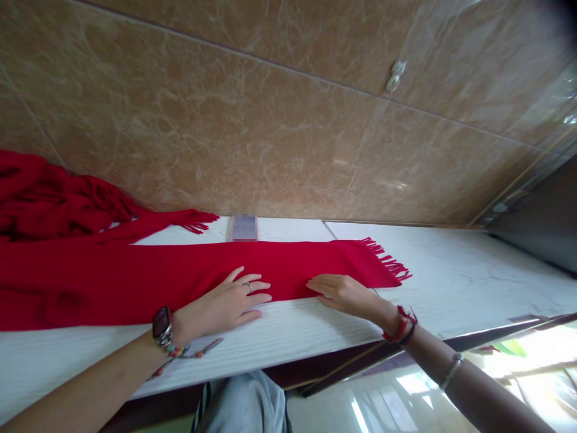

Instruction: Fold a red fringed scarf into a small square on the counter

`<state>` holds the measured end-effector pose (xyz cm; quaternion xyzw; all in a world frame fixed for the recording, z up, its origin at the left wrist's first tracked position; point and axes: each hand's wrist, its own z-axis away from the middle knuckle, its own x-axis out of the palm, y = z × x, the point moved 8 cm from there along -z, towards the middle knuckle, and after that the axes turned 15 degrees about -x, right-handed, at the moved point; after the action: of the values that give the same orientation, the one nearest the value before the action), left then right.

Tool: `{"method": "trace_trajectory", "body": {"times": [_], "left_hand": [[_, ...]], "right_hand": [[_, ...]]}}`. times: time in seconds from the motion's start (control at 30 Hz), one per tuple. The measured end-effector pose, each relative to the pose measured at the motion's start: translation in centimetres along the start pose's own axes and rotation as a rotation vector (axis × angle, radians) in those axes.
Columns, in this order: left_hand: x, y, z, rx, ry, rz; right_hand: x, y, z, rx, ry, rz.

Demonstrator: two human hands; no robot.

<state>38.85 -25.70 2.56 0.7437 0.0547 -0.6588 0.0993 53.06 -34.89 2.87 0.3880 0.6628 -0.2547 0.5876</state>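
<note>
Red scarf (pixel 180 276) runs lengthwise along the tabletop (pixel 473 282); left hand (pixel 229 304) and right hand (pixel 342 293) lie flat on its near edge, grips released, the right nearer the fringed end.

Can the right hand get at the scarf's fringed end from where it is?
Probably yes. The right hand lies flat on the scarf, close to the fringe, which lies spread on the white table just beyond it. Nothing stands between them.
</note>
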Motion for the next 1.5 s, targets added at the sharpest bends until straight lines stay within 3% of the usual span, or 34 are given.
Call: {"method": "trace_trajectory", "body": {"times": [0.17, 0.37, 0.57, 0.73, 0.93, 1.2, 1.33, 1.5], "left_hand": [[0.1, 0.9, -0.6, 0.026, 0.109, -0.169], [-0.2, 2.9, -2.8, -0.012, 0.153, -0.293], [-0.1, 4.7, -5.4, -0.030, 0.186, -0.277], [0.5, 5.3, -5.4, 0.039, 0.232, -0.288], [0.4, 5.5, -5.1, 0.091, 0.254, -0.269], [0.5, 5.3, -5.3, 0.062, 0.183, -0.176], [0.5, 4.1, -5.3, -0.024, 0.111, 0.073], [-0.4, 3.4, -5.0, 0.052, -0.001, 0.288]], "right_hand": [[-0.3, -0.4, -0.5, -0.101, 0.039, 0.074], [-0.3, -0.1, -0.9, -0.081, 0.172, 0.141], [-0.5, 0.3, -1.0, -0.026, 0.312, 0.160], [-1.0, 0.7, -0.5, 0.003, 0.397, 0.109], [-1.0, 0.3, -0.5, -0.017, 0.379, 0.073], [-0.4, -0.1, -0.8, -0.042, 0.355, 0.017], [-0.5, -0.4, -0.7, -0.042, 0.345, -0.004], [-1.0, -1.4, -1.1, -0.047, 0.299, 0.139]]}}
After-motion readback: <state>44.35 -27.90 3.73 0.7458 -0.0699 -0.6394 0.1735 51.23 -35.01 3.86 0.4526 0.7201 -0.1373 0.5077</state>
